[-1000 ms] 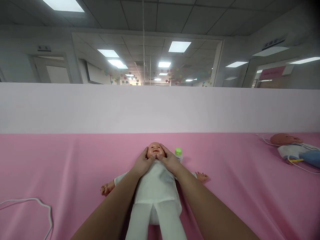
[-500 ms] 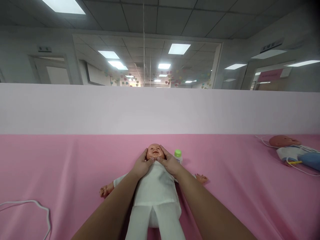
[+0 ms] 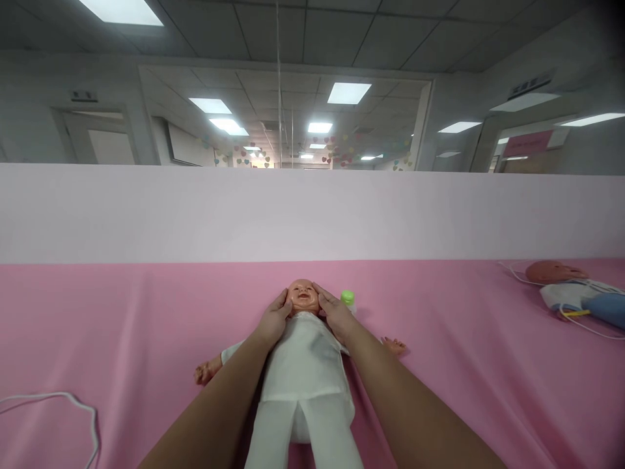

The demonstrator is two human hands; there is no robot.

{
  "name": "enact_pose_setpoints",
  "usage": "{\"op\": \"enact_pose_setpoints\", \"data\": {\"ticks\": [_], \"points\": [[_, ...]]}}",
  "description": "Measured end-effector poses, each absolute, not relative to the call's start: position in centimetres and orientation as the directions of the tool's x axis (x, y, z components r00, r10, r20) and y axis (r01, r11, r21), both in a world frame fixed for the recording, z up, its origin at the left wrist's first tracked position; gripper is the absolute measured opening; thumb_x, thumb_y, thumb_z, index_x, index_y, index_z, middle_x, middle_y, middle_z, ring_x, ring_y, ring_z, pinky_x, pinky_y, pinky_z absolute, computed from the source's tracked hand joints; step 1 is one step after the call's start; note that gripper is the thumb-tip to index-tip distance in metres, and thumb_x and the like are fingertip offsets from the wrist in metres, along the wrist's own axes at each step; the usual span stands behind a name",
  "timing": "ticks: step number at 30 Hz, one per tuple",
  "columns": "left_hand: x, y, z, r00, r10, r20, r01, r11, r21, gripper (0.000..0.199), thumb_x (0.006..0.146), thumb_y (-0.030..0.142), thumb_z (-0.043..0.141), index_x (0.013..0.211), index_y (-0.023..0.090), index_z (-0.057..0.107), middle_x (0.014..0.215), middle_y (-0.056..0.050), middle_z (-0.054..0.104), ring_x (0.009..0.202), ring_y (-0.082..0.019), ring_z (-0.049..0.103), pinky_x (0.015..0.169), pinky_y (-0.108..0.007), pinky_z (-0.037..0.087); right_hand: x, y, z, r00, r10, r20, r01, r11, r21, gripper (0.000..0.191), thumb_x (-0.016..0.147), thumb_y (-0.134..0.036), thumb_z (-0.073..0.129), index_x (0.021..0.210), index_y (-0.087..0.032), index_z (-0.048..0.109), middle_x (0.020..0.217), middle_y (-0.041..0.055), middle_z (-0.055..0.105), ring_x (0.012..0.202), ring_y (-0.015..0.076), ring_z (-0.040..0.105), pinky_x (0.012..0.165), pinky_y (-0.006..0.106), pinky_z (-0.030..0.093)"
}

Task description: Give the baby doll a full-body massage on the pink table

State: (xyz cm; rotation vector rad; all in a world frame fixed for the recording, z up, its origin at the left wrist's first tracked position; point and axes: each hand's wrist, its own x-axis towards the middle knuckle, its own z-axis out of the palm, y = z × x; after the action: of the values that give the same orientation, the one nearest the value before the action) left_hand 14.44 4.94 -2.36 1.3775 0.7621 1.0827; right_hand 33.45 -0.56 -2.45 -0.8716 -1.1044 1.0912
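Note:
A baby doll in white clothes lies on its back in front of me, face up, arms spread to the sides. My left hand cups the left side of its head, thumb against the cheek and fingers along the side. On the opposite side, my right hand holds the head the same way, thumb near the cheek and jaw. Parts of the fingers are hidden beside the head. Just right of my right hand stands a small clear bottle with a green cap, partly covered by that hand.
Pink cloth covers the table, with a low white panel along its back. At the far right lies a second doll in white and blue, with white cords around it. A white cable curves at the lower left.
Both thumbs have moved apart, from beneath the doll's chin outward and up to the sides of its face. The doll has stayed in place.

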Motion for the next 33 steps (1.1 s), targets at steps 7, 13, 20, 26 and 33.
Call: {"op": "enact_pose_setpoints", "data": {"ticks": [7, 13, 20, 26, 33], "points": [[14.4, 4.5, -1.7, 0.340, 0.922, 0.185, -0.095, -0.162, 0.982, 0.068, 0.099, 0.053, 0.059, 0.158, 0.021, 0.046, 0.152, -0.012, 0.057, 0.141, -0.029, 0.054, 0.121, -0.045, 0.040, 33.2, -1.1, -1.6, 0.133, 0.953, 0.272, 0.010, 0.273, -0.962, 0.075, 0.088, -0.069, 0.068, 0.152, -0.033, 0.052, 0.156, 0.0026, 0.055, 0.143, 0.0252, 0.053, 0.123, 0.047, 0.039], [13.8, 3.9, -0.9, 0.387, 0.892, 0.233, 0.128, -0.303, 0.945, 0.092, 0.087, 0.058, 0.076, 0.161, 0.019, 0.038, 0.157, -0.013, 0.052, 0.144, -0.032, 0.050, 0.121, -0.041, 0.039, 33.2, -2.5, -0.3, 0.117, 0.958, 0.261, 0.174, 0.239, -0.955, 0.086, 0.083, -0.059, 0.079, 0.158, -0.034, 0.044, 0.154, 0.0053, 0.057, 0.142, 0.0270, 0.054, 0.123, 0.047, 0.038], [14.0, 3.5, -0.7, 0.389, 0.892, 0.229, 0.163, -0.311, 0.937, 0.098, 0.085, 0.054, 0.078, 0.163, 0.015, 0.033, 0.155, -0.017, 0.054, 0.140, -0.032, 0.055, 0.117, -0.040, 0.044, 32.9, -2.0, -0.8, 0.118, 0.959, 0.258, 0.101, 0.247, -0.964, 0.098, 0.075, -0.050, 0.088, 0.159, -0.031, 0.043, 0.151, 0.0051, 0.059, 0.137, 0.0275, 0.058, 0.119, 0.045, 0.044], [13.8, 4.0, -1.4, 0.390, 0.886, 0.251, 0.124, -0.320, 0.939, 0.103, 0.084, 0.055, 0.079, 0.164, 0.012, 0.029, 0.161, -0.020, 0.044, 0.147, -0.033, 0.046, 0.120, -0.040, 0.039, 32.8, -2.1, -0.8, 0.122, 0.956, 0.269, 0.088, 0.259, -0.962, 0.093, 0.077, -0.047, 0.087, 0.158, -0.030, 0.044, 0.153, 0.0055, 0.058, 0.138, 0.0271, 0.057, 0.120, 0.045, 0.043], [13.7, 5.3, -2.6, 0.383, 0.893, 0.238, 0.065, -0.283, 0.957, 0.090, 0.093, 0.053, 0.067, 0.163, 0.010, 0.030, 0.163, -0.017, 0.043, 0.149, -0.030, 0.044, 0.124, -0.041, 0.034, 33.2, -2.2, -1.0, 0.036, 0.962, 0.271, -0.107, 0.273, -0.956, 0.094, 0.078, -0.055, 0.086, 0.158, -0.031, 0.044, 0.155, 0.0061, 0.056, 0.140, 0.0280, 0.056, 0.122, 0.046, 0.040]]}}
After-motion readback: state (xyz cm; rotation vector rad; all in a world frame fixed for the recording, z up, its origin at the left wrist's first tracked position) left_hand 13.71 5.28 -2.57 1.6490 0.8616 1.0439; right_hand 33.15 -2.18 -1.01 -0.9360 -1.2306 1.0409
